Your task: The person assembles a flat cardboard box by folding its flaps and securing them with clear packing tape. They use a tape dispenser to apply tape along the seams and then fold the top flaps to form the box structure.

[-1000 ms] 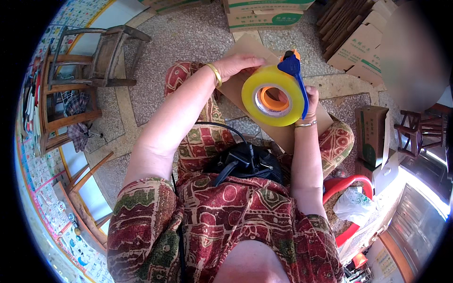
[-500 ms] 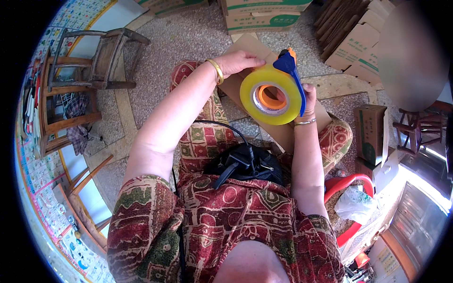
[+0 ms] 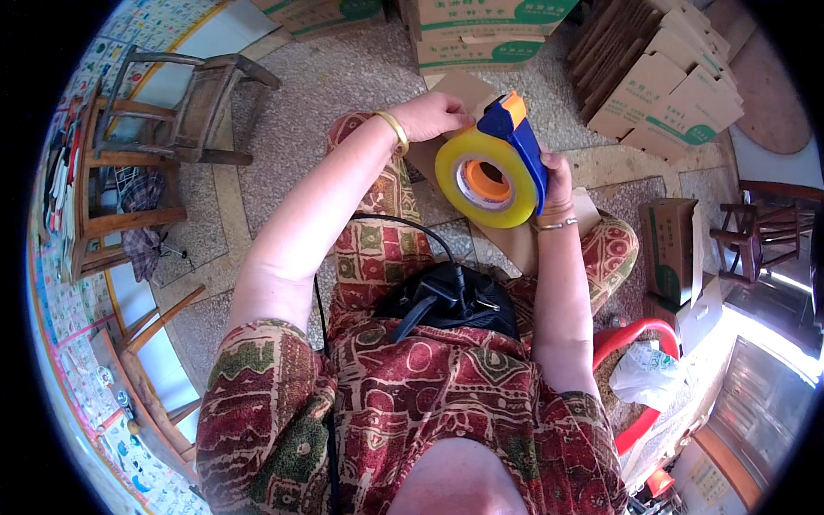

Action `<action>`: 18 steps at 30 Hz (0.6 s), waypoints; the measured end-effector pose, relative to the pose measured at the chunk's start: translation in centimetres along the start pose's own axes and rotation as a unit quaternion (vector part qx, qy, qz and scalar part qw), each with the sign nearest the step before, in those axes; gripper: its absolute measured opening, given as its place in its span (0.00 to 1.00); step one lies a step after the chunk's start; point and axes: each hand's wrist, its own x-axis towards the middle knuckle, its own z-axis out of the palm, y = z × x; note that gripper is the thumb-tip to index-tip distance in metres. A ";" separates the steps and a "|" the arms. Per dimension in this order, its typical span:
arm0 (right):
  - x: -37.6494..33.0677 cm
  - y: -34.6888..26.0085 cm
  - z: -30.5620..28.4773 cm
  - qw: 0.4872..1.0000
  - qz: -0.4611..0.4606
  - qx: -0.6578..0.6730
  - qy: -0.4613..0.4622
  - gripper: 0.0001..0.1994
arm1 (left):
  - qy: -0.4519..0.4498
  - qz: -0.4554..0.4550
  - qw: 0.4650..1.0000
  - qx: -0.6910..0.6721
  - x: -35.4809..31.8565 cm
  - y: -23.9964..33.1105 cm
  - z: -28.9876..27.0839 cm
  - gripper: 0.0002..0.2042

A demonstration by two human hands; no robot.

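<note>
bunches the left hand's (image 3: 433, 118) fingertips together just beside the yellow tape roll (image 3: 450, 180); cannot tell about any pinch on its end. grips the blue tape dispenser (image 3: 525, 159), roll mounted on it, in the right hand (image 3: 558, 184), above a cardboard sheet (image 3: 513, 245). wears a gold bangle (image 3: 396, 130) on the left wrist. has a black bag (image 3: 451, 300) at the waist, a red tub (image 3: 637, 330) to the right.

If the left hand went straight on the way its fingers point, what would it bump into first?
Most likely the blue and orange tape dispenser held in the right hand, just beyond the left hand. Depth is hard to judge, so it might pass over or under.
</note>
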 end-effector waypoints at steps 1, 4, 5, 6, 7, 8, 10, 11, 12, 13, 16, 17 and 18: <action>0.0 0.0 0.2 1.000 -0.003 -0.007 0.001 0.37 | 0.012 -0.006 0.997 0.078 -0.3 0.6 -0.2 0.16; -0.2 0.0 0.4 0.999 -0.011 -0.039 -0.001 0.36 | 0.024 0.019 0.985 0.168 -1.6 2.5 -0.2 0.15; -0.3 0.0 0.5 0.999 -0.013 -0.051 -0.002 0.36 | 0.032 0.030 0.985 0.166 -1.8 2.8 -0.3 0.15; -0.4 -0.1 1.1 0.998 -0.006 -0.056 0.000 0.36 | 0.041 0.039 0.985 0.165 -2.2 3.0 -0.4 0.15; -0.7 -0.3 1.8 0.998 0.000 -0.061 0.003 0.36 | 0.050 0.049 0.984 0.163 -2.5 3.3 -0.5 0.16; -0.8 -0.4 2.2 0.998 0.006 -0.066 0.006 0.35 | 0.045 0.034 0.992 0.110 -2.9 3.5 -0.6 0.15; -1.0 -0.4 1.4 0.996 0.019 -0.092 -0.001 0.35 | 0.033 0.007 0.999 0.004 -3.3 4.4 -0.7 0.13; -1.3 -0.3 1.0 0.995 0.020 -0.101 -0.003 0.35 | 0.030 0.013 0.999 -0.016 -3.6 4.6 -0.6 0.12; -1.5 -0.3 1.0 0.994 0.022 -0.110 -0.005 0.35 | 0.027 0.018 0.999 -0.036 -3.9 4.8 -0.6 0.10; -1.7 -0.3 1.1 0.995 0.023 -0.102 -0.005 0.35 | 0.024 0.024 0.998 -0.055 -4.1 4.9 -0.6 0.10; -2.2 0.0 1.5 0.996 0.020 -0.085 0.000 0.35 | 0.016 0.036 0.981 -0.188 -4.2 3.7 -0.3 0.09; -2.2 0.2 1.7 0.996 0.014 -0.086 0.004 0.35 | 0.017 0.032 0.974 -0.224 -4.2 2.9 0.1 0.09; -2.4 0.4 1.8 0.996 0.007 -0.086 0.013 0.35 | 0.015 0.029 0.965 -0.261 -4.2 2.6 0.6 0.09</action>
